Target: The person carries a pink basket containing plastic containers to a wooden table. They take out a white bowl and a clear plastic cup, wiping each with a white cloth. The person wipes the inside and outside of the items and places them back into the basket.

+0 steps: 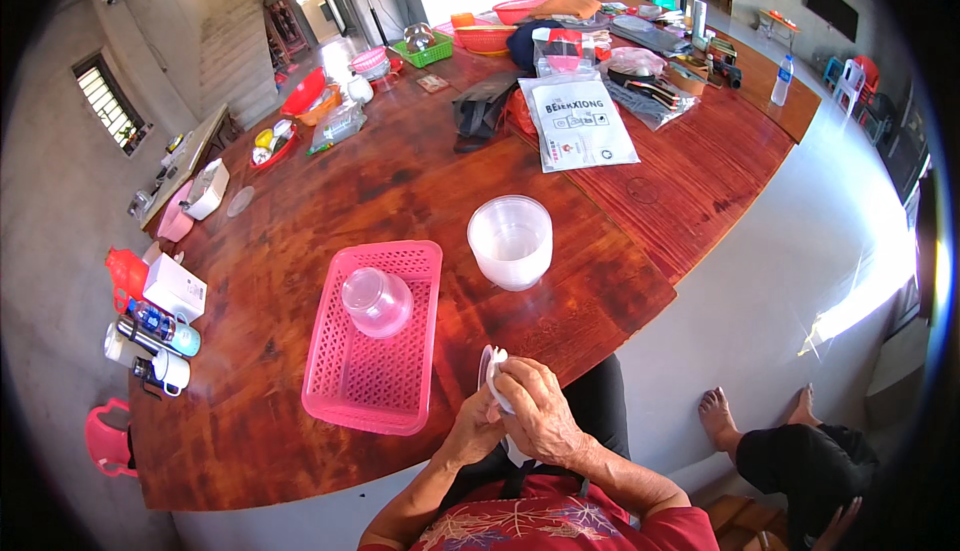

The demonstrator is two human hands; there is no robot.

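Observation:
Close to my body, at the table's near edge, both hands are closed together on a clear round plastic piece, seen nearly edge-on; whether it is a lid or a bowl I cannot tell. My left hand grips it from below. My right hand wraps over its other side, with a small white bit showing at the fingers, too hidden to name. Left of them lies a pink perforated plastic basket, with a clear plastic bowl upside down in it. Beyond my hands stands a stack of clear plastic bowls.
A white plastic mailing bag and a dark bag lie farther back among clutter. Bottles and mugs line the left edge, near a white box. Another person's bare feet are at the right, beside the table.

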